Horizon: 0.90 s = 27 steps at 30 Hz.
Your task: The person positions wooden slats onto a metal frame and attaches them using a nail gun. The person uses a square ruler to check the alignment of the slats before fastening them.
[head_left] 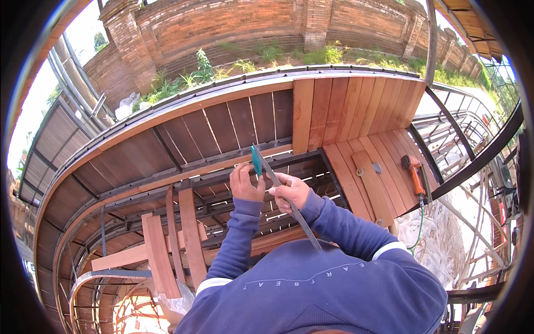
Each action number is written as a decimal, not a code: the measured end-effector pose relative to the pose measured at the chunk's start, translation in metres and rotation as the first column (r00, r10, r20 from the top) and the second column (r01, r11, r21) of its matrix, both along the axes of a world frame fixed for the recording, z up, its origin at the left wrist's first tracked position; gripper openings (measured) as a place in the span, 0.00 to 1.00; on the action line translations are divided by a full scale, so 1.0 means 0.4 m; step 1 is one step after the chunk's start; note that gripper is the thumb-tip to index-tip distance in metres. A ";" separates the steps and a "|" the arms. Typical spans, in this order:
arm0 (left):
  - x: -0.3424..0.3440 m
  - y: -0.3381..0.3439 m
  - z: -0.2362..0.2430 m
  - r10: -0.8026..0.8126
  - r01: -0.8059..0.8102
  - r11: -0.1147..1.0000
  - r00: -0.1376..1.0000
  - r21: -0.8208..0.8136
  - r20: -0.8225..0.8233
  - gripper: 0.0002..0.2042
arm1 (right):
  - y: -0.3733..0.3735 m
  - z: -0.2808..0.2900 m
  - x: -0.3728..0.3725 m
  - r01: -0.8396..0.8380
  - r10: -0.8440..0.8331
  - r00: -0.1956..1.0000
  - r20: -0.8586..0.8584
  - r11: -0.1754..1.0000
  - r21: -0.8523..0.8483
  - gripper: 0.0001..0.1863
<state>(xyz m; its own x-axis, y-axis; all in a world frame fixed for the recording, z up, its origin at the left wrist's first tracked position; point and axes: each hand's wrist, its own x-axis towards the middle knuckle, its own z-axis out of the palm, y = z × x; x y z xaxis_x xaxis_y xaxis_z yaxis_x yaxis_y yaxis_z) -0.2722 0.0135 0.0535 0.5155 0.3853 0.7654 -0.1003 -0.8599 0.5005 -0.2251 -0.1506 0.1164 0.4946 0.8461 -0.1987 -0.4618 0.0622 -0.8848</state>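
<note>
My left hand [246, 181] is raised in front of my chest, its fingers closed on a thin, flat teal piece [256, 161] that I cannot name. Close beside it, my right hand [291, 192] grips a long, narrow grey metal strip [303, 224]. The strip slants from near my chest up to the teal piece, and its far end lies alongside that piece. Whether the two touch is hard to tell. Both hands are over the open part of a dark metal frame [300, 162].
Reddish wooden boards [361, 103] cover the frame's right part. On them lie a loose plank [371, 189] and an orange power tool [414, 175] with a green hose [420, 222]. Several cut boards [192, 234] rest across the frame at left. A brick wall [222, 28] stands beyond.
</note>
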 end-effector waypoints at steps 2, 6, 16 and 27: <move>-0.018 -0.004 0.008 -0.014 0.013 0.994 1.000 -0.110 -0.006 0.19 | 0.005 0.039 0.019 0.187 -0.115 0.855 0.506 0.978 -0.094 0.37; -0.094 -0.020 -0.097 -0.283 0.156 0.875 0.933 -0.458 -0.224 0.15 | 0.028 0.064 0.092 0.442 -0.171 0.264 0.949 0.896 0.039 0.41; -0.212 -0.041 -0.279 -0.444 0.155 0.716 0.853 -0.681 -0.273 0.07 | 0.057 0.076 0.216 0.463 -0.043 0.055 0.998 0.886 0.013 0.40; -0.189 -0.031 -0.263 -0.443 0.115 0.715 0.837 -0.690 -0.321 0.07 | 0.055 0.050 0.254 0.530 -0.091 0.087 0.992 0.847 0.031 0.38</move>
<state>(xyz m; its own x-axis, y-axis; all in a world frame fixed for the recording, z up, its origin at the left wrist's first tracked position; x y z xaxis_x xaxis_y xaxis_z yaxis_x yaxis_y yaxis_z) -0.3477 0.0012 -0.0515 0.8852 0.4605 0.0660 0.0853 -0.3001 0.9501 -0.1233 -0.1285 0.1364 0.6594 0.5679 0.4927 0.7388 -0.3680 -0.5646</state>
